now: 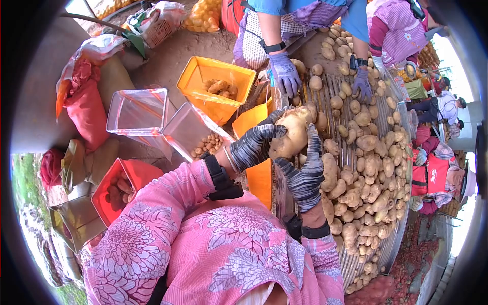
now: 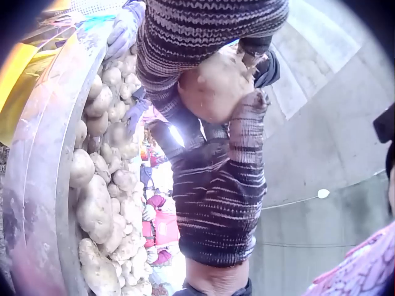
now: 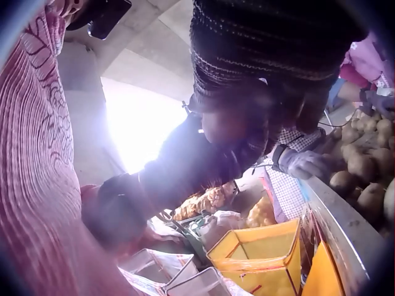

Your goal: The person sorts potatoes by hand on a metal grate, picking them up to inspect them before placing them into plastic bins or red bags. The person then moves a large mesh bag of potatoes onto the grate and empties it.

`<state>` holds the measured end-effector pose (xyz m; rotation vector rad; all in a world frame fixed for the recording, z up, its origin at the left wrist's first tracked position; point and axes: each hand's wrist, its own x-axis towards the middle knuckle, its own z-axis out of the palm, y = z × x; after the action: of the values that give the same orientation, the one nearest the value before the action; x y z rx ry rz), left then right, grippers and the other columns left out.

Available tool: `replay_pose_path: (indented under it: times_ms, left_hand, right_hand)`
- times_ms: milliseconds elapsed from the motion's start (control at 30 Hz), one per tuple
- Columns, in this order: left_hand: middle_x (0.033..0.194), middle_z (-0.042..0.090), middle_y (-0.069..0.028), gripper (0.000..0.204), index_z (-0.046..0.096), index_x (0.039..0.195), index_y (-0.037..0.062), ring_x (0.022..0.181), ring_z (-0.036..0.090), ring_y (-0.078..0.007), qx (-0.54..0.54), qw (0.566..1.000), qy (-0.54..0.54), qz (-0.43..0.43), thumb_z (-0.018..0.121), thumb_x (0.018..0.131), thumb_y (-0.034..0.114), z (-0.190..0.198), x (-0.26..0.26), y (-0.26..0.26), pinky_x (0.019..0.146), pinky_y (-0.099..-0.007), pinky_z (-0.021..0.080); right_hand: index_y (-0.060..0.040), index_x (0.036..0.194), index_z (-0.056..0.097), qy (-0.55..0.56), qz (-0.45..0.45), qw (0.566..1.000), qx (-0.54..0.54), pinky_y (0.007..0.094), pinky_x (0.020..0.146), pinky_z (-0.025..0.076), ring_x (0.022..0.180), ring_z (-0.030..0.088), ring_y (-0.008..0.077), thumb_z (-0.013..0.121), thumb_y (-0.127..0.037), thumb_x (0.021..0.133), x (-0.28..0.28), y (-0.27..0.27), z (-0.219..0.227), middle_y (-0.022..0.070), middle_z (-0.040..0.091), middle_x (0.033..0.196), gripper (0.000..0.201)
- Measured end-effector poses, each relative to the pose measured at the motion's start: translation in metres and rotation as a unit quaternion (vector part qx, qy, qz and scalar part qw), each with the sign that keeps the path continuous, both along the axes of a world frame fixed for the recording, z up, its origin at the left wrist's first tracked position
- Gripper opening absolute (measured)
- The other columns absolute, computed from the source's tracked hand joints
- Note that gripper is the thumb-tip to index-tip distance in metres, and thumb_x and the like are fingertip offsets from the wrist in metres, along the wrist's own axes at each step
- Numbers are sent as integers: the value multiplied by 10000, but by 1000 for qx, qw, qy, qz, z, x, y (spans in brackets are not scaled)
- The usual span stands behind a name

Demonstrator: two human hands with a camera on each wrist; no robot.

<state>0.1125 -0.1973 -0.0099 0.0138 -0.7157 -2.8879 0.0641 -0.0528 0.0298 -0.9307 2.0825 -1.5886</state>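
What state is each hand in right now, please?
Left hand: closed on a large potato.
Right hand: also closed, gripping the same potato.

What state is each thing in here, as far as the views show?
Large potato: raised, held by both hands
Left hand: gripping the large potato
Right hand: gripping the large potato
Slatted table: loaded with potatoes
Yellow bin: open-topped, partly filled
Red bin: open-topped, partly filled
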Motion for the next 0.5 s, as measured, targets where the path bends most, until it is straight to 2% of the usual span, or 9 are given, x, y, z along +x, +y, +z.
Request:
replay_pose_path:
  times_ms: [67, 100, 233, 333, 400, 433, 500]
  left_hand:
    - [1347, 425, -90, 610, 290, 1395, 64, 1193, 460, -211, 97, 995, 2, -26, 554, 858, 182, 3, 5, -2, 1012, -343, 369]
    - [1364, 407, -90, 602, 282, 1398, 72, 1226, 432, -229, 101, 994, 14, -29, 551, 874, 197, 14, 7, -2, 1031, -365, 356]
    - [1385, 380, -94, 618, 261, 1406, 75, 1239, 416, -236, 125, 991, 38, -35, 549, 869, 177, 8, 7, -5, 1033, -374, 353]
    - [1391, 366, -90, 651, 243, 1414, 74, 1241, 408, -225, 113, 992, 46, -27, 563, 856, 178, 8, 10, -6, 1037, -369, 340]
    - [1386, 363, -90, 680, 236, 1416, 71, 1224, 417, -208, 0, 1000, 9, -21, 577, 838, 183, 9, 12, -7, 1034, -348, 330]
    - [1386, 363, -90, 680, 236, 1416, 71, 1224, 417, -208, 1, 1000, 11, -19, 577, 838, 183, 7, 11, -6, 1034, -348, 330]
    - [1370, 376, -86, 686, 250, 1408, 59, 1205, 424, -186, -46, 998, 18, 25, 594, 828, 186, 4, 8, -3, 1019, -318, 337]
  right_hand:
    - [30, 1366, 265, 30, 14, 999, 5, 333, 984, 393, 1190, 442, 250, 796, -218, 676, -4, 2, 5, 175, 410, 1322, 905]
    - [7, 1378, 264, 61, 28, 998, 8, 315, 976, 404, 1184, 439, 222, 788, -230, 700, -6, 3, 7, 149, 402, 1335, 890]
    - [9, 1380, 259, 83, 28, 996, 1, 315, 971, 408, 1182, 442, 228, 788, -239, 701, -4, 0, 6, 146, 404, 1331, 896]
    - [8, 1381, 256, 21, 27, 999, -15, 319, 974, 406, 1183, 443, 230, 786, -235, 704, 1, -4, 11, 150, 401, 1336, 893]
    - [16, 1379, 252, -34, 27, 999, -21, 320, 982, 400, 1178, 449, 232, 794, -228, 692, 2, -5, 8, 158, 403, 1333, 909]
    - [16, 1379, 252, -33, 29, 999, -20, 320, 982, 400, 1178, 449, 232, 794, -228, 692, 3, -4, 6, 158, 403, 1333, 909]
    - [29, 1362, 282, 63, 15, 998, 8, 333, 986, 396, 1170, 460, 244, 810, -211, 668, 4, -3, 3, 171, 423, 1310, 904]
